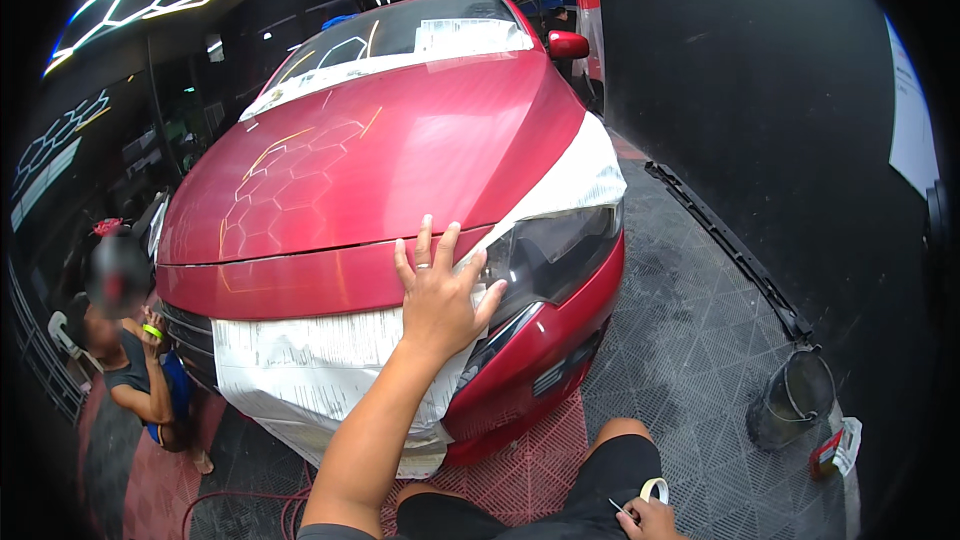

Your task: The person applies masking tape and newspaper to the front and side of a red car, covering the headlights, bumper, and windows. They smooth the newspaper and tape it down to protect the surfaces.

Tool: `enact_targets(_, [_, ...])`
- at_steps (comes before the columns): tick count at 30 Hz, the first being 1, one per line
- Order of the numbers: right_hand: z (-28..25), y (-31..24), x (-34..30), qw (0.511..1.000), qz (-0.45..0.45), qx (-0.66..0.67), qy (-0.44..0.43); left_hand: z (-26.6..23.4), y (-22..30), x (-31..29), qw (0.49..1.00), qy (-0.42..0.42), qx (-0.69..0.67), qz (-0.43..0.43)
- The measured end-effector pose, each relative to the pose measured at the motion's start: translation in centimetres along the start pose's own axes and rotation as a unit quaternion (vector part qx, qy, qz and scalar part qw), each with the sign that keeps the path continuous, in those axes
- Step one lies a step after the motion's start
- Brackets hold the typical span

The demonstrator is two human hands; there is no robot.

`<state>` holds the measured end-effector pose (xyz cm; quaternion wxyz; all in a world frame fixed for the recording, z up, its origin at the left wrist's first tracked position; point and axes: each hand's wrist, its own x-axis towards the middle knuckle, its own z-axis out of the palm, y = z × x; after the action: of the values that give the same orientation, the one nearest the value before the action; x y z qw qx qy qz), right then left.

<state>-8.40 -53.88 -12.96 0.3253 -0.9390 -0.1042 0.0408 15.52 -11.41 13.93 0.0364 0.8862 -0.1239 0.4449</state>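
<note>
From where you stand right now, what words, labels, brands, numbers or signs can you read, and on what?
None is legible enough to quote.
Front paper sheet on the red car: rows of print, too small.
Windshield paper: print, too small.
Paper above the headlight: faint marks, too small.
White panel at far right: faint marks, too blurred.
Red-and-white container: any label too small to tell.

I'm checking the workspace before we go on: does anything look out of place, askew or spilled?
A long black strip lies loose on the floor near the dark wall; it looks like a detached part. The paper on the red car's front hangs wrinkled. I see no spill.
</note>
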Motion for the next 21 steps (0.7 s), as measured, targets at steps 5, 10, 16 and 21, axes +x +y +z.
enact_targets(5, [1.2,1.9,-0.6,0.999,-0.002,0.009,0.031,-0.5,0.2,0.0,1.000,-0.009,0.019,0.006])
enact_targets(10, [1.2,2.6,-0.3,0.999,-0.015,0.001,0.048,-0.2,0.8,-0.4,0.987,-0.071,0.140,0.034])
enact_targets(16, [1.3,3.4,0.6,0.998,-0.036,0.007,0.050,-1.6,1.0,-0.4,0.990,-0.063,0.113,0.050])
enact_targets(21, [2.3,4.9,1.3,0.997,-0.048,-0.014,0.056,-0.1,2.1,1.1,0.995,-0.072,0.031,0.066])
